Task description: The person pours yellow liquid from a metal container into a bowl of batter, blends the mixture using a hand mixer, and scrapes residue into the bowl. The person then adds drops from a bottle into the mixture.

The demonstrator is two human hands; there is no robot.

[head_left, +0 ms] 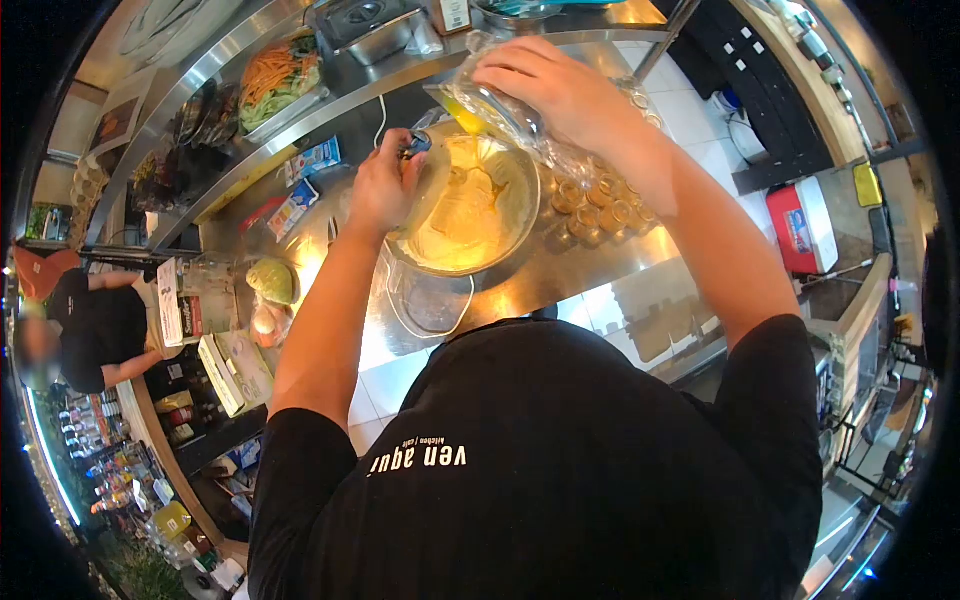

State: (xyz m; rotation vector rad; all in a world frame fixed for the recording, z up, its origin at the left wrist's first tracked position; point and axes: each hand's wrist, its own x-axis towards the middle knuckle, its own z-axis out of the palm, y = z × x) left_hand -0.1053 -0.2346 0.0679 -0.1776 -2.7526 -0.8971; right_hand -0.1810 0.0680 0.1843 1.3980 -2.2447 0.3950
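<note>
A metal bowl (530, 215) on the steel counter holds a pale yellow, creamy mixture (450, 225). My right hand (545, 80) is closed around a clear plastic bottle (505, 112), tipped over the bowl's far rim. Yellow liquid (468, 118) runs from the bottle's mouth into the mixture. At the bowl's left edge my left hand (382, 185) is closed on an object with a dark blue top (414, 145); its lower part is blurred and I cannot tell its kind. Close to that hand hangs a white cord (381, 120).
Several glass jars (600, 205) stand right of the bowl. A clear container (430, 300) sits at the near edge. Blue-and-white cartons (315, 160) and a cabbage (272, 280) lie left. Shredded vegetables (280, 85) fill a tray on the shelf. Another person (100, 325) stands far left.
</note>
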